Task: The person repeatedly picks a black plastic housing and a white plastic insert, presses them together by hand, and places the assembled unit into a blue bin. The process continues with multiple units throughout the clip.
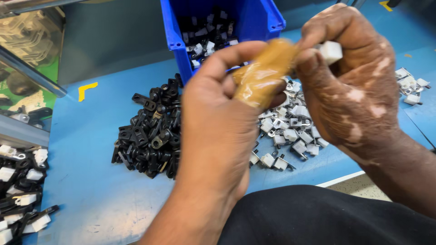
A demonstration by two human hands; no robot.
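White plastic block (330,51), small and squarish, pinched at the fingertips of the right hand (352,84), raised above the blue surface (91,181) in front of the blue bin (254,20). Right fingers (313,63) curled in and pressed together on the block, only its outer end showing past them. Left hand (218,113) raised just beside the right, back toward the camera, fingers (227,56) wrapped over a tan, translucent taped wad (263,72); thumb tucked beneath it, grip closed around it. Tip of the wad meeting the right fingers close to the white block; whether wad and block actually touch, impossible to tell.

Below the hands, on the surface: a heap of black plastic brackets (150,131) to the left, a scatter of white blocks with metal tabs (290,131) to the right, both heaps near each other under the bin's front edge. Inside the bin, a mix of black and white pieces (206,34). Far right, a smaller cluster of white pieces (411,86), well apart from the main scatter. Far left edge, more joined black-and-white parts (20,190) in a row. Yellow corner mark (86,90) on the surface behind the black heap. Dark cloth (318,218) across the bottom, beneath the forearms.
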